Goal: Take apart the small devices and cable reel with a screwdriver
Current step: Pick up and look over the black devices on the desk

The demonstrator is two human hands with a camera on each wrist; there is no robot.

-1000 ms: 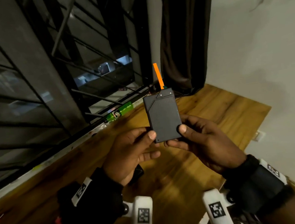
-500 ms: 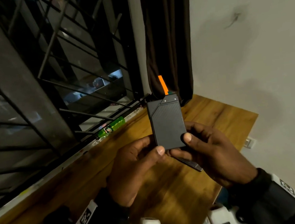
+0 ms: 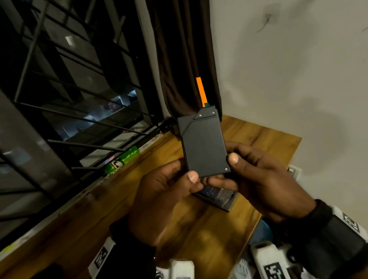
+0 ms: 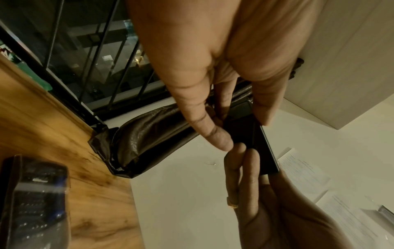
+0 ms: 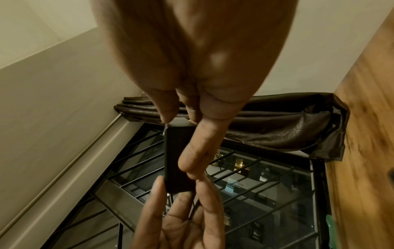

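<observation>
Both hands hold a flat black device (image 3: 203, 144) upright in the air above the far right part of the wooden tabletop (image 3: 268, 143). The left hand (image 3: 162, 197) pinches its lower left corner with thumb in front, while the right hand (image 3: 258, 176) pinches its lower right edge. An orange strip (image 3: 201, 90) sticks up from the device's top, and a dark keypad gadget (image 3: 217, 196) lies on the tabletop under the hands, near its right edge.

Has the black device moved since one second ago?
Yes. The device has shifted right, away from the green bottle; its orange tab now lies in front of the curtain.
</observation>
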